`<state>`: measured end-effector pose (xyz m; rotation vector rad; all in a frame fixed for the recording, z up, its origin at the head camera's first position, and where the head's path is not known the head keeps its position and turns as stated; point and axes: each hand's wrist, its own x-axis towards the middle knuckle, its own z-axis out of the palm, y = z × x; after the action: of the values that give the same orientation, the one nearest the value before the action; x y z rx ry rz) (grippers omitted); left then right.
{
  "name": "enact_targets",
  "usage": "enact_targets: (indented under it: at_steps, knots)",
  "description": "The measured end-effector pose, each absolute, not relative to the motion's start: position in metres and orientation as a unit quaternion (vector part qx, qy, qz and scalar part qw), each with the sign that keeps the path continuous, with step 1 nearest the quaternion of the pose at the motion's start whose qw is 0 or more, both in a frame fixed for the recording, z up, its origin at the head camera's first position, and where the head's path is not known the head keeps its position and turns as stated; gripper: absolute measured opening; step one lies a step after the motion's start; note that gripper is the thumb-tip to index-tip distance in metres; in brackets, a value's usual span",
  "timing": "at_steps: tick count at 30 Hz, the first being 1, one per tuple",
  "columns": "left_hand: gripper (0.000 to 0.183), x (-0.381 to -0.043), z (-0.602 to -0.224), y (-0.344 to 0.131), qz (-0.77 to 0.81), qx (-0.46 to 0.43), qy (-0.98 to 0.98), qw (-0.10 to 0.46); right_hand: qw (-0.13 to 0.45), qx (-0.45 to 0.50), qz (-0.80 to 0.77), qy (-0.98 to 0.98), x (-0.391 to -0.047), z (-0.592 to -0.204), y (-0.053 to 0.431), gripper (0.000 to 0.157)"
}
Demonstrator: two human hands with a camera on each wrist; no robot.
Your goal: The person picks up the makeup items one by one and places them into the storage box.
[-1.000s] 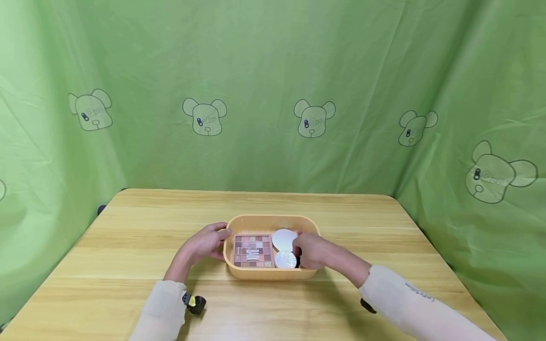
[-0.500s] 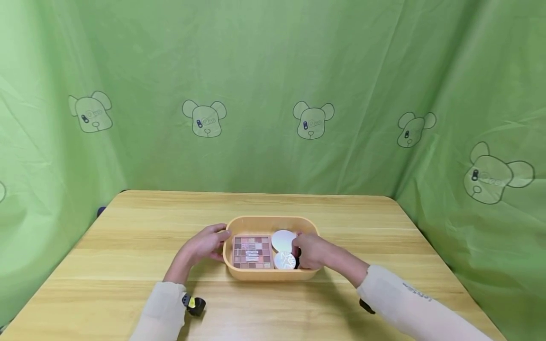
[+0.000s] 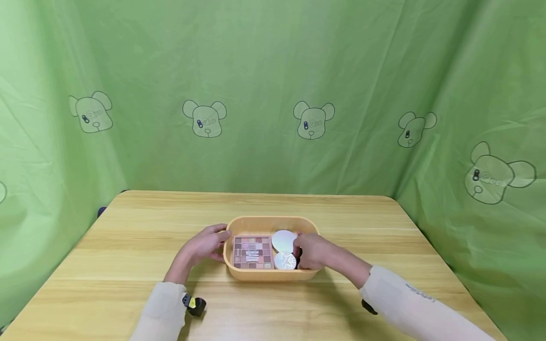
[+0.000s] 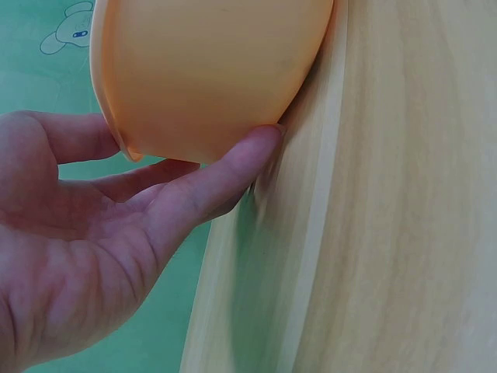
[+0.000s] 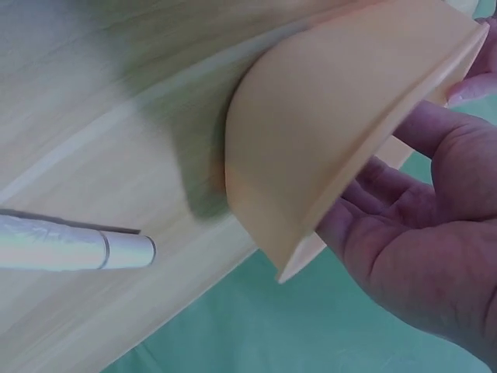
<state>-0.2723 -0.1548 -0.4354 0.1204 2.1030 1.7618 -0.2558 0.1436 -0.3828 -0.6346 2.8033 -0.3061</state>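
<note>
An apricot-coloured plastic basket (image 3: pixel 273 274) stands on the wooden table. Inside, at left, lies a square makeup palette (image 3: pixel 252 252); beside it are a larger round white compact (image 3: pixel 283 240) and a smaller shiny round one (image 3: pixel 285 260). My left hand (image 3: pixel 205 244) grips the basket's left end, one digit over the rim and others against the outer wall, as the left wrist view shows (image 4: pixel 101 225). My right hand (image 3: pixel 313 251) reaches over the right end, fingers down inside. Something dark shows next to those fingers; the basket wall hides the fingertips in the right wrist view.
A white tube-like item (image 5: pixel 78 247) with a ringed end lies on the table in the right wrist view. Green curtains (image 3: pixel 256 156) hang behind and at both sides of the table (image 3: pixel 170 203). A black wrist camera (image 3: pixel 196 305) sits by the left sleeve.
</note>
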Motion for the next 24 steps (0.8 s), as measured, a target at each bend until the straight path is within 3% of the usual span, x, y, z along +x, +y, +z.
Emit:
enact_targets:
  at_steps: [10, 20, 24]
  knots:
    - [0.062, -0.273, -0.436, -0.154, 0.631, 0.033, 0.750, 0.194, 0.071, -0.166, -0.170, 0.969, -0.261, -0.368, 0.156, 0.009]
    - [0.061, -0.273, -0.437, -0.154, 0.632, 0.035, 0.750, 0.193, -0.015, -0.148, -0.198, 0.969, -0.265, -0.359, 0.175, 0.009]
    - [0.062, -0.273, -0.437, -0.155, 0.630, 0.035, 0.751, 0.193, -0.022, -0.141, -0.191, 0.971, -0.267, -0.359, 0.184, 0.010]
